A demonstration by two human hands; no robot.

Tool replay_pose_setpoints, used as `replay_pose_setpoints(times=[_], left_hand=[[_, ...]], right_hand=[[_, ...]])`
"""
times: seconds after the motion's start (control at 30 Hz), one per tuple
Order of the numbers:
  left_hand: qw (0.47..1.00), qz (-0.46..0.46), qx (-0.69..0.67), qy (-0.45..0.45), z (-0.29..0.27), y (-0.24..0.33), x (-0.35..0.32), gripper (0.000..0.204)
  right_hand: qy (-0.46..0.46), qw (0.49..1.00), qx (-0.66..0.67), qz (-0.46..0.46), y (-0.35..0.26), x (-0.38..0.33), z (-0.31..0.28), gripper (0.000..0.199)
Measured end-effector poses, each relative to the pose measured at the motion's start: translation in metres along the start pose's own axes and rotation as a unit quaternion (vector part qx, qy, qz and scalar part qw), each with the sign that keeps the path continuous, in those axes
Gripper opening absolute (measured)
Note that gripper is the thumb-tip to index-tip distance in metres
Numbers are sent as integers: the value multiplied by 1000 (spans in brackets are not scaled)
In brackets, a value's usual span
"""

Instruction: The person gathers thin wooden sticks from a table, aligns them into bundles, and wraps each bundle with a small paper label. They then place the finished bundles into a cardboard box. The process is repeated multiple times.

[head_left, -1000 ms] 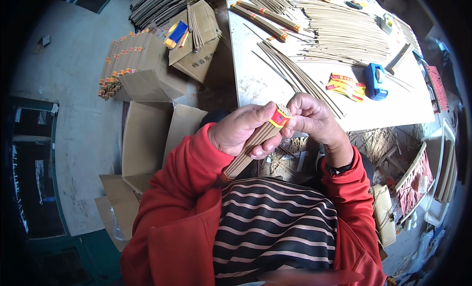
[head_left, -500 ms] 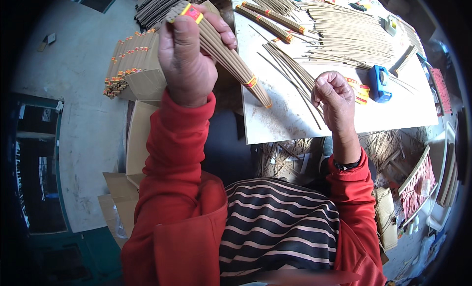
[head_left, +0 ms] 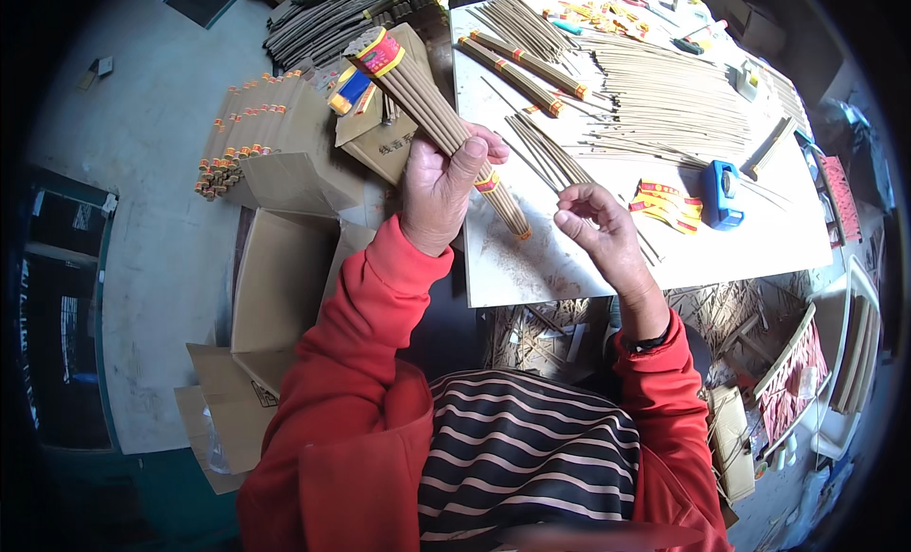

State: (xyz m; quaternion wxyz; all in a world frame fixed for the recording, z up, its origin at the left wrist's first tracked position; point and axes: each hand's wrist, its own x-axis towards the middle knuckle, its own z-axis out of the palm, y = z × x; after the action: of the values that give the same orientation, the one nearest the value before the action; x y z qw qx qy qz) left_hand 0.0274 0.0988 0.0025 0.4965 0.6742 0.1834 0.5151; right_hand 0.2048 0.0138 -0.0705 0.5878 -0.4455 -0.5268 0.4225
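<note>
Stick bundle point(head_left: 427, 101), ridged, brown, red-yellow banded, in left hand point(head_left: 438, 189).

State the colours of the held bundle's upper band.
The upper band is red with yellow edges, clearest in head view.

Nine o'clock: open brown cardboard box point(head_left: 285, 291), flaps spread; beyond it, green-framed door with dark panes point(head_left: 66, 315). Eight o'clock: crumpled clear plastic point(head_left: 214, 446) against lower flaps. Eleven o'clock: tan cardboard carton with dark printing point(head_left: 391, 151), blue-and-yellow packet point(head_left: 353, 89) resting on top. Three o'clock: pink patterned panel point(head_left: 840, 196). Four o'clock: pink-red cloth point(head_left: 790, 400) hung beside pale wooden bar point(head_left: 786, 351).
</note>
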Motion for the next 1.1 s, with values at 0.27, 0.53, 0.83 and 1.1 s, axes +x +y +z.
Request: replay_pose_setpoints(times=[0.27,0.53,0.83,1.1], left_hand=[[999,-23,40,21,3,-5,-24,28],[979,-81,-153,105,-13,44,-34,29],[907,-180,-345,159,-42,43,-62,30],[917,-189,-343,72,-58,49,-81,28]], right_hand=[[-54,969,-229,-79,18,-8,29,57],[-102,971,-189,105,-12,-39,74,43],[-239,906,151,316,-52,-77,109,31],[-214,920,130,300,-65,-79,126,32]])
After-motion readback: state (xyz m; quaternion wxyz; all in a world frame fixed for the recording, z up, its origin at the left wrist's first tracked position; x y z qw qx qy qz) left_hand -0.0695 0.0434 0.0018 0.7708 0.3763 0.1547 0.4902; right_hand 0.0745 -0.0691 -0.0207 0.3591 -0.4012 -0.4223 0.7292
